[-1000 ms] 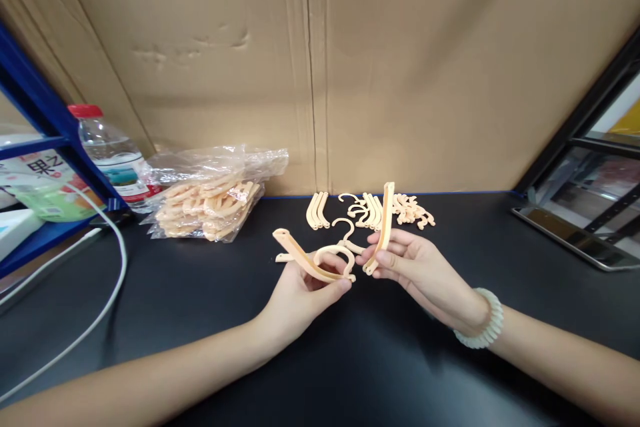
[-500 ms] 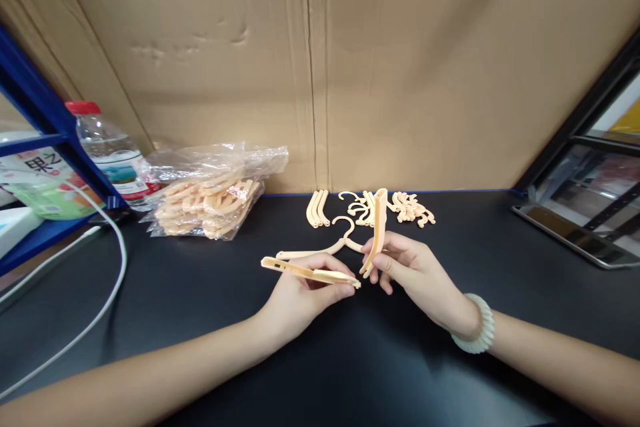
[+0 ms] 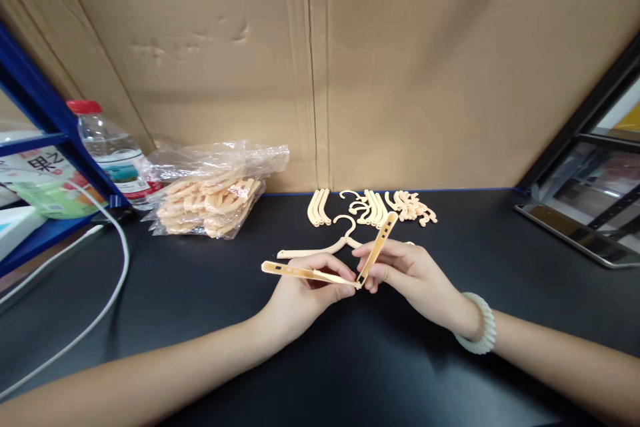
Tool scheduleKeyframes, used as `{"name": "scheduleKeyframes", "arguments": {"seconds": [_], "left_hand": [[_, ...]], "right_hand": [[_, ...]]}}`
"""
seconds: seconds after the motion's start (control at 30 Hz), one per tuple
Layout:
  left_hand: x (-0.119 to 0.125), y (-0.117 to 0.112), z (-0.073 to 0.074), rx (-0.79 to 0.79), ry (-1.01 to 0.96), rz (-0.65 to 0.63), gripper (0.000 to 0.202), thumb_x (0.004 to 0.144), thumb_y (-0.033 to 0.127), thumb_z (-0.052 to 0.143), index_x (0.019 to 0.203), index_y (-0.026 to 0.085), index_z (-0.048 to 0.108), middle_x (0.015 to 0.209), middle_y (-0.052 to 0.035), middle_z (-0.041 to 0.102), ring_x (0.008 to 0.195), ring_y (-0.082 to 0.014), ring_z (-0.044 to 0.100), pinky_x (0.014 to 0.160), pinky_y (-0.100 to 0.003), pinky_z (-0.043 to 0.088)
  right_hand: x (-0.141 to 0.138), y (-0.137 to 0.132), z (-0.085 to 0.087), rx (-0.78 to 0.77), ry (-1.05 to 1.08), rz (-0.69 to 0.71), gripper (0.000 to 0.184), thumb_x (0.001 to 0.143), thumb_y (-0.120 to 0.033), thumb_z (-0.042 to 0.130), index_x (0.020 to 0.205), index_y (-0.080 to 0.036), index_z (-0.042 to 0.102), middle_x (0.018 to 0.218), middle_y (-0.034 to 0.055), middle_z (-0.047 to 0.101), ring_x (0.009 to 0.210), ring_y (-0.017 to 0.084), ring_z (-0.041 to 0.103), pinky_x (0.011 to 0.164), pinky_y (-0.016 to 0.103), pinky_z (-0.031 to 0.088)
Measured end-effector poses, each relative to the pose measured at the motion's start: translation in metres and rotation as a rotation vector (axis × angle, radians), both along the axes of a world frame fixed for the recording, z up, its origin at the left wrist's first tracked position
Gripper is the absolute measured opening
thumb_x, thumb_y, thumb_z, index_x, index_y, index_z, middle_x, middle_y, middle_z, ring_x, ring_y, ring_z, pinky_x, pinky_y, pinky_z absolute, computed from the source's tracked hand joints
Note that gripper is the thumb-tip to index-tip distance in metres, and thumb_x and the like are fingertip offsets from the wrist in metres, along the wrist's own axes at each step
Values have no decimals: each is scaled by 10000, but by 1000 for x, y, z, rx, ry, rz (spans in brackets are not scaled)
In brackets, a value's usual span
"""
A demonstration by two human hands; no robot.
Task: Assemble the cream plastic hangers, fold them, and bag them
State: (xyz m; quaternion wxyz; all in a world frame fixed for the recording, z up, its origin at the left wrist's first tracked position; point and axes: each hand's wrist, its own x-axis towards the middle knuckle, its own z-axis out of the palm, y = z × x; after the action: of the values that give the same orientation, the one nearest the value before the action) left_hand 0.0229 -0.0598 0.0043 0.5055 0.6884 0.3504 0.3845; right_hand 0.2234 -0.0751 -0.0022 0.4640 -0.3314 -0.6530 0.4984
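My left hand (image 3: 311, 290) is closed on a peach plastic hanger arm (image 3: 287, 270), which points left, with a second slim piece lying along its inner end. Between the fingers of my right hand (image 3: 400, 268) another peach hanger arm (image 3: 384, 235) slants up, its slotted inner side showing. The lower end of that arm meets the tip of the left piece; whether they are joined I cannot tell. Just behind my hands a hanger with a hook (image 3: 345, 230) lies on the black table, its right side partly hidden by my right hand.
Loose hanger arms (image 3: 319, 207), more arms (image 3: 375, 208) with hooks, and a pile of small hooks (image 3: 413, 207) lie at the back. A clear bag of hanger parts (image 3: 210, 207) and a water bottle (image 3: 117, 160) stand left. A white cable (image 3: 123, 267) crosses the left side.
My right hand has brought its hanger arm down and left to the tip of the left piece, turning the slotted side into view. My left hand has barely moved.
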Motion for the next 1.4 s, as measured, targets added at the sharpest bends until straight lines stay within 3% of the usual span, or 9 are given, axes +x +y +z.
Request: {"name": "scheduleKeyframes", "arguments": {"seconds": [0.5, 0.83, 1.17, 1.4], "left_hand": [[1, 1, -4, -41, -28, 19, 86, 676, 235, 791, 711, 185, 732, 694, -19, 709, 669, -187, 646, 664, -301, 530], [3, -2, 0, -83, -94, 16, 69, 655, 174, 799, 676, 201, 739, 685, -7, 730, 678, -192, 679, 678, -294, 550], [3, -1, -2, -98, -148, 33, 73, 637, 150, 805, 661, 176, 741, 685, -21, 741, 670, -188, 683, 675, -280, 553], [3, -1, -3, -148, -202, 64, 73, 665, 187, 789, 675, 166, 720, 699, 2, 703, 687, -152, 647, 685, -243, 529]], "right_hand": [[-2, -4, 8, 112, -94, -30, 189, 910, -281, 578, 1061, -200, 659, 770, 6, 631, 634, 120, 586, 644, 284, 547], [-5, -5, 6, 18, -39, 21, 114, 893, -267, 601, 951, -188, 659, 797, 10, 627, 647, 112, 574, 637, 266, 526], [-11, -10, 4, 27, -31, -52, 74, 859, -260, 644, 853, -186, 644, 712, -6, 617, 617, 114, 605, 621, 261, 545], [-18, -13, 0, -36, 48, -115, 215, 798, -344, 727, 806, -171, 600, 735, 12, 652, 613, 149, 682, 573, 270, 584]]}}
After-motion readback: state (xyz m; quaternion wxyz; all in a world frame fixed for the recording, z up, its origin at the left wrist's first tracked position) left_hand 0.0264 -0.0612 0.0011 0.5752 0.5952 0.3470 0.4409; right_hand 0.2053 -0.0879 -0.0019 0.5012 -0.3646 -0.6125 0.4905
